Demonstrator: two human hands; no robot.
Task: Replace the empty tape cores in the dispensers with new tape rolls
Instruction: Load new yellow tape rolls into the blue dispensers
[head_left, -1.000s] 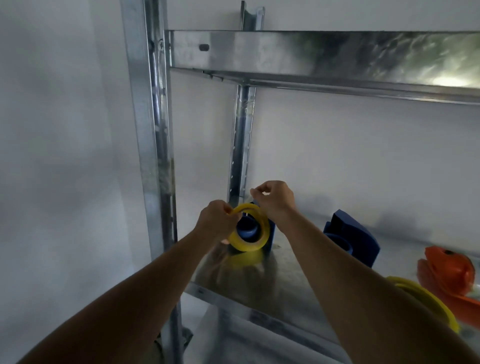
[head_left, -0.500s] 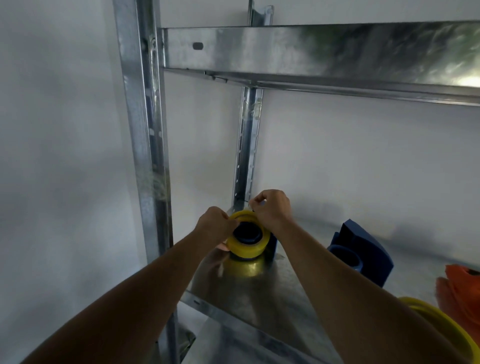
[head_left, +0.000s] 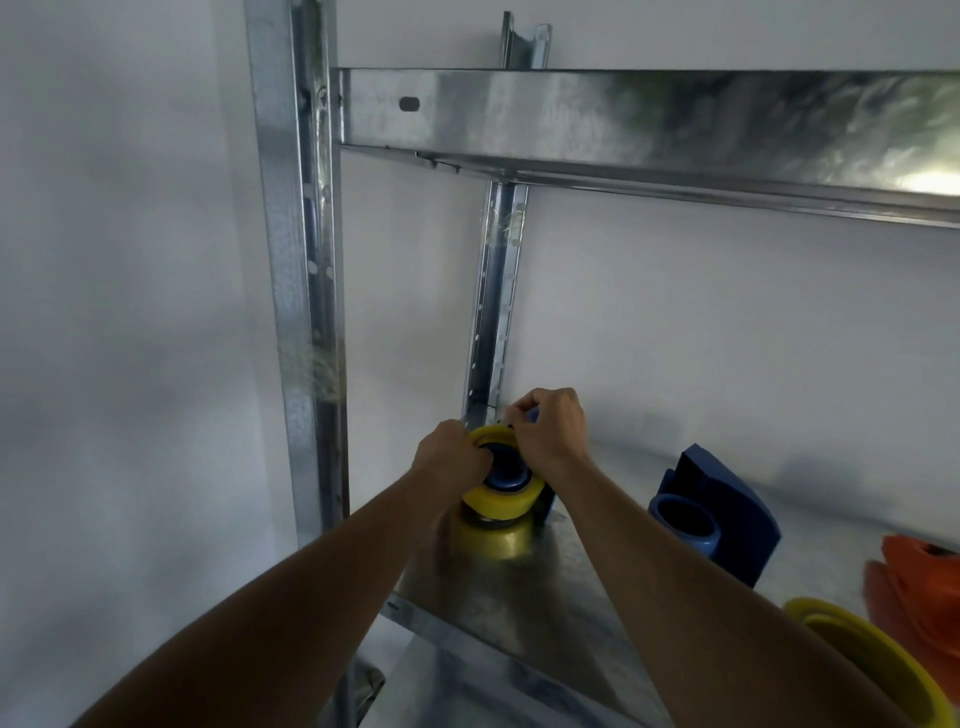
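Observation:
A yellow tape roll (head_left: 501, 500) sits around the blue hub of a dark blue dispenser (head_left: 506, 467) at the left end of the metal shelf (head_left: 498, 587). My left hand (head_left: 452, 457) grips the roll's left rim. My right hand (head_left: 548, 434) has its fingers curled at the roll's far top edge, pinching there; whether it pinches the tape end or the dispenser is hidden. A second dark blue dispenser (head_left: 722, 514) with a light blue hub stands to the right. Another yellow roll (head_left: 872, 660) lies at the lower right, beside an orange dispenser (head_left: 919, 587).
The shelf's front upright (head_left: 301, 286) stands just left of my left arm, and the rear upright (head_left: 496, 291) rises behind the hands. An upper shelf beam (head_left: 649, 124) crosses overhead. A white wall (head_left: 701, 338) closes the back.
The yellow roll has gone from tilted upright to lying lower and flatter around the blue hub. Both hands have dropped with it and stayed on it.

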